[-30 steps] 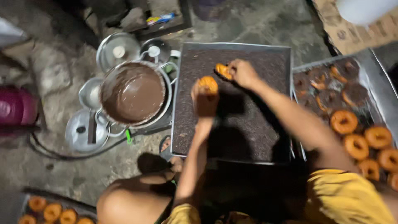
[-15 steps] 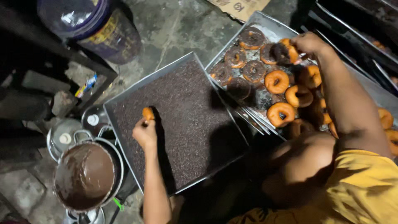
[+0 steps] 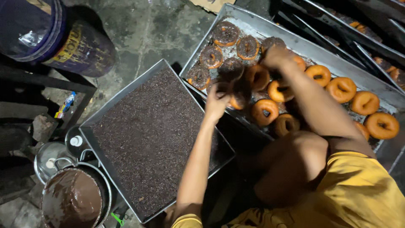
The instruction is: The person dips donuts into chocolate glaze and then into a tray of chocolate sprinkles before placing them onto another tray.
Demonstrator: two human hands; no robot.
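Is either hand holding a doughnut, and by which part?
The left hand holds a chocolate-coated doughnut by its edge. The right hand reaches among the tray's doughnuts; its grip is too blurred to tell.

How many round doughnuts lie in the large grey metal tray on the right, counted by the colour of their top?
Dark chocolate-sprinkled doughnuts: 6
Plain orange-brown doughnuts: 10
Total: 16 in view. The arms may hide more, and the one by the left hand is too blurred to count.

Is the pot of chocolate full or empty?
Nearly full. The pot at the bottom left holds smooth brown chocolate almost up to its rim.
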